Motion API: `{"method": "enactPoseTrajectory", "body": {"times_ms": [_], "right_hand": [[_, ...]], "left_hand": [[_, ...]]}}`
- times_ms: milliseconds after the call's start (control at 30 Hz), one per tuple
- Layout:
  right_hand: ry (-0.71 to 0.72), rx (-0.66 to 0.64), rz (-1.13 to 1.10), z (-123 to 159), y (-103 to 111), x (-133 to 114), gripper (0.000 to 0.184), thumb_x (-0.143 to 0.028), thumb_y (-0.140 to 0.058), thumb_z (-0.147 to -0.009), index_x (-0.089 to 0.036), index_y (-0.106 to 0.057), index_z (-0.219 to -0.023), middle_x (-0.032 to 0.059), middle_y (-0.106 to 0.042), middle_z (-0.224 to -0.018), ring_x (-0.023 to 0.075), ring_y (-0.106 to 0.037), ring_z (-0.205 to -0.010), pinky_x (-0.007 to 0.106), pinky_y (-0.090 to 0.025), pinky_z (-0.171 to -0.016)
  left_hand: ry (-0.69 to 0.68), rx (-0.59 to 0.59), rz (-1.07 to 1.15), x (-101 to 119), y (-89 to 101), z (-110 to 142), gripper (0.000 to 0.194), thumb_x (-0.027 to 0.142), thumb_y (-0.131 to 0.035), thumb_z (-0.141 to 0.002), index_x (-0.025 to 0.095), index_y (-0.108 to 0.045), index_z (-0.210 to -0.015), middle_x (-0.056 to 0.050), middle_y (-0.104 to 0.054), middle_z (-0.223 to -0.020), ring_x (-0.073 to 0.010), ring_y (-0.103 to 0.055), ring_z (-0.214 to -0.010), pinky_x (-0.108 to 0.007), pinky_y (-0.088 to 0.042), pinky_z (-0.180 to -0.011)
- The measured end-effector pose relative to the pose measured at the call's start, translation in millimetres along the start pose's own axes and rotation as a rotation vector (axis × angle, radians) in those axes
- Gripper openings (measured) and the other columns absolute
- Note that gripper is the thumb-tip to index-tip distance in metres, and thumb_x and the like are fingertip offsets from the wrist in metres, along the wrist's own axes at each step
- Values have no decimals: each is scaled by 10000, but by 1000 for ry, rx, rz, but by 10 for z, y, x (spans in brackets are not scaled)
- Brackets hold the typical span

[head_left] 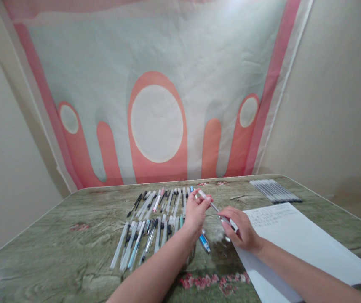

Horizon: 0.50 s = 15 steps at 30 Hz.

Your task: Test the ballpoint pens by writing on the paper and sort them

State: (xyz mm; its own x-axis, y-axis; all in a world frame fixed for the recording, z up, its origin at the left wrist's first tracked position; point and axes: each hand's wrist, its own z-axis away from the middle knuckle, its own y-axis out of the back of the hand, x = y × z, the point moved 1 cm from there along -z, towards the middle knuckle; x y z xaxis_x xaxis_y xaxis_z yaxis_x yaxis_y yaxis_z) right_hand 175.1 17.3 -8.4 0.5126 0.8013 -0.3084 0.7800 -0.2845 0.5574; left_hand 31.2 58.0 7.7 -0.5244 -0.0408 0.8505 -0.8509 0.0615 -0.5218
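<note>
A slim pen [214,207] with a clear barrel slants between my two hands above the table. My left hand [196,210] pinches its upper left end, where a pale cap or barrel end shows. Around the lower right end, my right hand [239,227] has its fingers closed. Below the hands lies a blue pen [204,242] on the table. Left of my left hand, several pens lie side by side in two rows, the back row [156,202] and the front row [136,244]; my left forearm hides part of the front row.
A white sheet of paper [306,244] with handwriting near its top lies under and right of my right forearm. Behind it, several clear pens [275,191] lie in a neat row. The wood-patterned table [82,248] ends before a hanging printed cloth [196,54].
</note>
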Motion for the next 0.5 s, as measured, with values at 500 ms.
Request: {"method": "enactPoseTrajectory", "body": {"times_ms": [500], "right_hand": [[70,-15,34,84,8,38,217,-125,-382,-796,-189,-511,-958,53,-516,-741,178,-505,-645,311,-411,-574]], "left_hand": [[-55,-105,-61,19,-67,79,588,230,-732,-606,162,-386,-1076,-52,-644,-815,-158,-626,-757,-321,-449,-776]]}}
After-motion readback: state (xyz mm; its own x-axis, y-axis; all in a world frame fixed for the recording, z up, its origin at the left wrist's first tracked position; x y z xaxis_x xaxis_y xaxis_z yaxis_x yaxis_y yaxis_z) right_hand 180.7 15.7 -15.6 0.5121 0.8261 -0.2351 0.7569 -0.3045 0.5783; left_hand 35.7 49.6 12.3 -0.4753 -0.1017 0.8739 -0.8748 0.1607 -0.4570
